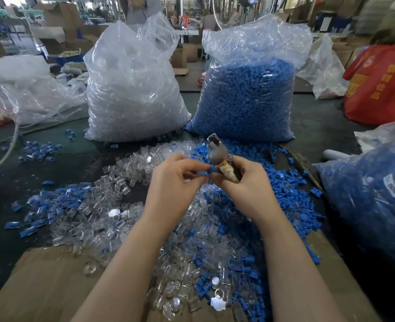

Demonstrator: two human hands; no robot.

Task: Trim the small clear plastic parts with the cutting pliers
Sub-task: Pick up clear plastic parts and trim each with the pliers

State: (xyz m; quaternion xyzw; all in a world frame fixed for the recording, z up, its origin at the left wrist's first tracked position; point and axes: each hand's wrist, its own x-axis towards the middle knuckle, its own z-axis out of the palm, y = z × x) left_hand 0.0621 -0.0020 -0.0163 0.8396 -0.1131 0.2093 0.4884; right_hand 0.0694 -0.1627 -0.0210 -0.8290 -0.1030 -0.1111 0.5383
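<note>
1. The table [319, 126] is dark and carries two big sacks at the far side: a sack of clear parts [131, 89] on the left and a sack of blue parts [247, 94] on the right. Both look full, so I judge that very much work is left.
2. A red bag [382, 84] stands at the far right, and another bag of blue pieces [373, 196] lies at the near right.
3. A piece of cardboard [43, 287] covers the near edge of the table.
4. Between the sacks and the cardboard spreads a loose heap of clear plastic parts [113, 205] mixed with blue parts [284, 189]. I cannot tell which pieces are already trimmed, so how much is done cannot be read.
5. The right hand [243, 182] is above the heap, its fingers curled round the handles of the cutting pliers [217, 152]. The metal head points up and away, toward the sacks, and the jaws seem a little apart.
6. The left hand [175, 180] is just beside it; its fingers pinch a small piece [203, 173] that looks blue, and it meets the right fingertips. The piece is not between the jaws.
7. The clear parts look like small, glossy, see-through caps, short and hollow.
</note>
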